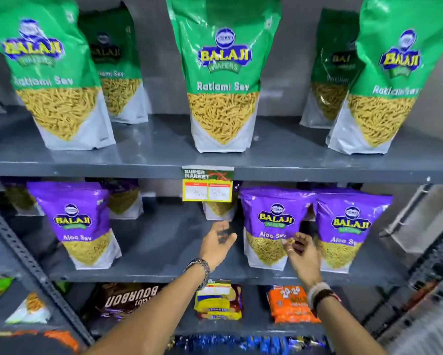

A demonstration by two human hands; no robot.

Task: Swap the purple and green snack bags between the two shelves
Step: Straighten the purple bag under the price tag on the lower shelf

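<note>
Green Ratlami Sev bags stand on the upper shelf (151, 165): one at the left (53, 80), one in the middle (223, 80), one at the right (387, 83), with more behind them. Purple Aloo Sev bags stand on the lower shelf (151, 274): one at the left (79, 224), two side by side at the right (269, 221) (353, 226), others further back. My left hand (216, 245) hovers open just left of the middle purple bag, apart from it. My right hand (302, 254) is in front of that bag's lower right, fingers curled, holding nothing I can see.
A yellow price tag (207, 185) hangs from the upper shelf's front edge. Below are a brown Bourbon biscuit pack (128, 301), a yellow pack (217, 303) and an orange pack (289, 303). A slotted metal upright (23, 252) stands at the left.
</note>
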